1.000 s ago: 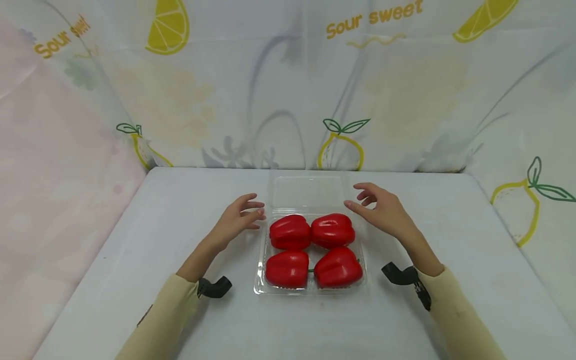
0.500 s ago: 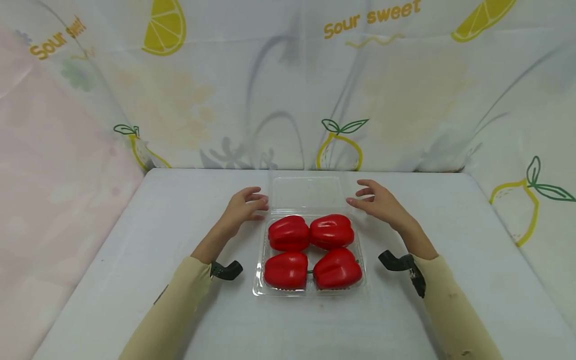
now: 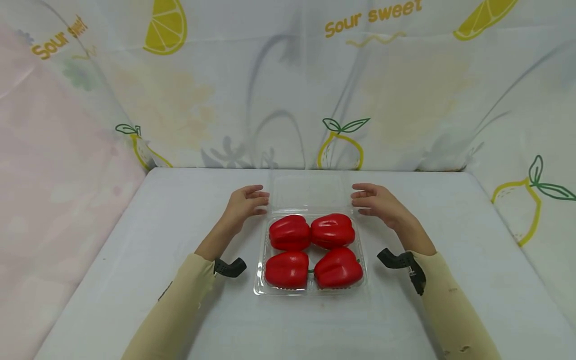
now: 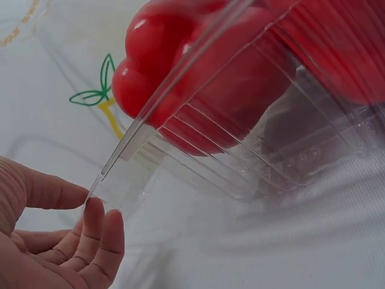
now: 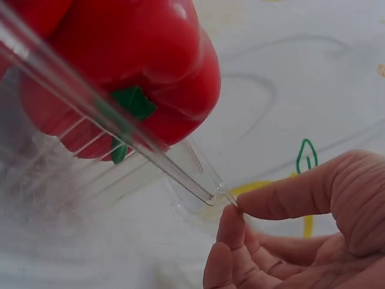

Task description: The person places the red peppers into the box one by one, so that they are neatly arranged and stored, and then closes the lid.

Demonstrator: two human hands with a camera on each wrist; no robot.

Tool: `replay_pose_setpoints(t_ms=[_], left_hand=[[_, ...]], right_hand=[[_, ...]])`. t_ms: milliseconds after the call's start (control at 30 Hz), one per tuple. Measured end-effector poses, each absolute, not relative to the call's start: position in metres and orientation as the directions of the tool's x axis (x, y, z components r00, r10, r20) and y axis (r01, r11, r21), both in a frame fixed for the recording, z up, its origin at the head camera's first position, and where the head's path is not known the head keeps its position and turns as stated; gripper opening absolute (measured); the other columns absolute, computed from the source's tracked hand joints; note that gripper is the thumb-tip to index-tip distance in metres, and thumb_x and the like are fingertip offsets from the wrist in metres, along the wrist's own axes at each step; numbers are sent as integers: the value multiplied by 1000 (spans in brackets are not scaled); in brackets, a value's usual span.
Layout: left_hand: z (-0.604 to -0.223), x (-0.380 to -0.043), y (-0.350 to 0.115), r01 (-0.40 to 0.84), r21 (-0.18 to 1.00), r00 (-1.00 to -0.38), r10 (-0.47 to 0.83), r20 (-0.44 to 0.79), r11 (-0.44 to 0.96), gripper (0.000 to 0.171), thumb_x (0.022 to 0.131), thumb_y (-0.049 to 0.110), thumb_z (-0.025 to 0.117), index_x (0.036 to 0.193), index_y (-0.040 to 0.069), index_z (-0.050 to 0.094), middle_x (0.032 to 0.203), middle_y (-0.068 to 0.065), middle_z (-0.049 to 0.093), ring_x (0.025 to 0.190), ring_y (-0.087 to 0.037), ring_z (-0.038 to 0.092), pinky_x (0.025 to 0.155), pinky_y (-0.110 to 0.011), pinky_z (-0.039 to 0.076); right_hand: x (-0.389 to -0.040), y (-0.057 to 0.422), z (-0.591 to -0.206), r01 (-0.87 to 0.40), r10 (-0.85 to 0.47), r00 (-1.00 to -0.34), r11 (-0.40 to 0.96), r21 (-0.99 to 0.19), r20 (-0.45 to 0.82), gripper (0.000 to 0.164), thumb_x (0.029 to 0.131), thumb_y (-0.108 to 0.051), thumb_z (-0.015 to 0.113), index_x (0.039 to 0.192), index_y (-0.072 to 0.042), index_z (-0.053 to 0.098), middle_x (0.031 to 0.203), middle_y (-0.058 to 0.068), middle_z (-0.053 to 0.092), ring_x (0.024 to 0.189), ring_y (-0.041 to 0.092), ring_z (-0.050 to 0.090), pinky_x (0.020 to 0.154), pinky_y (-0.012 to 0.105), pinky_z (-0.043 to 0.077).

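Note:
A clear plastic clamshell container (image 3: pixel 310 293) lies opened out on the table, its lid (image 3: pixel 308 192) folded back on the far side. Several red bell peppers (image 3: pixel 287 270) fill its base in two rows. At the lid's left edge, my left hand (image 3: pixel 245 206) pinches the thin plastic between thumb and fingertips, as the left wrist view shows. My right hand (image 3: pixel 381 204) pinches the opposite edge in the same way; thumb and index finger meet at the plastic in the right wrist view. A pepper (image 5: pixel 138 66) with a green stem shows above that hand.
The white table (image 3: pixel 310 330) runs back to a printed cloth backdrop (image 3: pixel 279 90) with lemon drawings. A pinkish cloth side (image 3: pixel 58 175) rises on the left. Dark wrist mounts (image 3: pixel 230 268) stick out inward from both sleeves.
Both hands have moved in beside the lid; the left went right and away from me. Right fingers have come closer together at the lid's edge. The container and peppers have stayed put.

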State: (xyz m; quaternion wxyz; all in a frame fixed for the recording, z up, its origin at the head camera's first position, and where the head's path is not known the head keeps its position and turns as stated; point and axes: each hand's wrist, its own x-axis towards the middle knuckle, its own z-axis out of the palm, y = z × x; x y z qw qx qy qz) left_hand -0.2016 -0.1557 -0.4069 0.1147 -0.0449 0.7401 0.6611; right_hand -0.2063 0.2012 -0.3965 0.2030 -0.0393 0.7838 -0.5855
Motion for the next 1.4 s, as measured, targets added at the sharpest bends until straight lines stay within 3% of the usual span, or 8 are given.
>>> replay_pose_setpoints(t_ms=[300, 667, 933, 1067, 1233, 1400], left_hand=[[-407, -204, -157, -14, 997, -995, 102, -21, 72, 55, 93, -1, 62, 145, -2, 44, 125, -29, 56, 87, -12, 65, 74, -30, 58], [-410, -198, -163, 201, 976, -976, 99, 192, 88, 48, 91, -3, 67, 137, 0, 55, 118, -28, 60, 90, -17, 67, 71, -26, 57], [-398, -177, -163, 417, 899, -907, 115, 405, 130, 41, 86, -12, 67, 126, -10, 59, 109, -29, 65, 97, -34, 65, 80, -24, 55], [-392, -165, -162, 457, 874, -889, 104, 445, 165, 33, 85, -14, 68, 117, -10, 64, 106, -25, 67, 96, -28, 67, 81, -24, 55], [-404, -162, -169, 510, 835, -860, 123, 495, 207, 24, 85, -10, 71, 106, 0, 71, 101, -14, 70, 94, -16, 65, 81, -24, 54], [-384, -140, -168, 554, 785, -832, 189, 521, 278, 22, 81, -18, 69, 98, -5, 70, 94, -17, 69, 89, -14, 63, 78, -22, 53]], right_hand=[[-206, 205, -394, 67, -253, -954, 334, -940, -158, 54, 93, -10, 63, 142, 2, 43, 128, 25, 51, 104, 26, 55, 85, 29, 54], [-203, 208, -391, -92, -214, -977, 320, -943, 23, 34, 90, -5, 69, 119, 7, 57, 107, 20, 64, 88, 12, 64, 79, 22, 54], [-193, 213, -390, -292, -256, -944, 356, -888, 208, 21, 89, -5, 72, 107, 2, 64, 99, 16, 69, 89, 13, 66, 77, 20, 54], [-179, 210, -378, -371, -277, -921, 403, -837, 275, 15, 87, 2, 71, 101, 4, 66, 95, 18, 69, 88, 15, 65, 75, 19, 53], [-159, 203, -360, -468, -321, -881, 476, -744, 348, 11, 84, 8, 72, 94, 5, 69, 90, 16, 70, 83, 16, 64, 72, 18, 52], [-159, 219, -381, -530, -367, -848, 558, -639, 382, 18, 82, -1, 77, 99, -5, 72, 93, 5, 72, 83, 17, 62, 70, 37, 57]])
